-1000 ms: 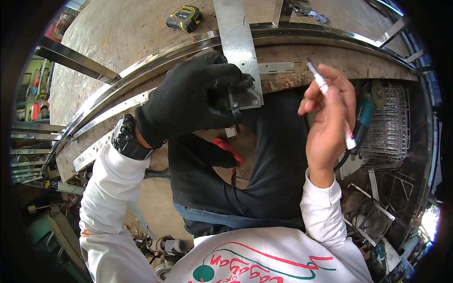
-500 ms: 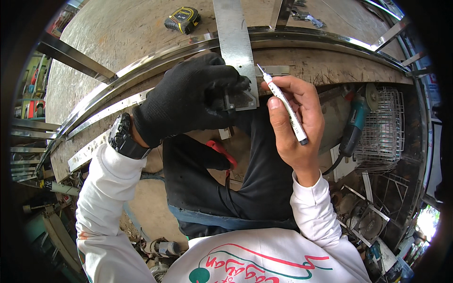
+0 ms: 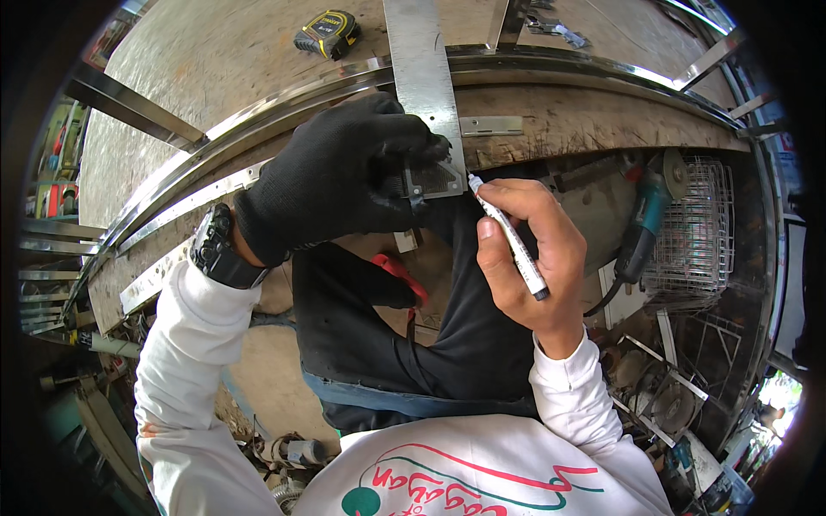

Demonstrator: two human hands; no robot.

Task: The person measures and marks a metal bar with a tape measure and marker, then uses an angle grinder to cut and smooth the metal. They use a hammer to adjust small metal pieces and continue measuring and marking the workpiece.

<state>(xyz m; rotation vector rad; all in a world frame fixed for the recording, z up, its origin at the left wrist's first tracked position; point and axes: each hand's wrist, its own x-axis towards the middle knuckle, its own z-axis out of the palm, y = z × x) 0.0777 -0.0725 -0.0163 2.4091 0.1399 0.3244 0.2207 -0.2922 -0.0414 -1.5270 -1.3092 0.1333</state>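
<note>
Since the marker (image 3: 514, 241) has come down from higher along the steel plate (image 3: 423, 77) to beside its near right corner, its tip now seems placed for marking there. Nearest, at 3 o'clock from the middle of the view, the bare right hand (image 3: 551, 273) pinches the marker between thumb and fingers, tip toward 11; whether it touches the metal I cannot tell. A little farther, at 10 o'clock, the gloved left hand (image 3: 331, 172) curls around the angled metal piece (image 3: 434, 179) at the plate's near end, its thumb mostly hidden. From there the plate runs off toward 12 o'clock, across a metal rail (image 3: 602, 67). At 1 o'clock a short metal strip (image 3: 492, 126) lies right of the plate. Farthest, at 11 o'clock, rests a tape measure (image 3: 327, 36).
</note>
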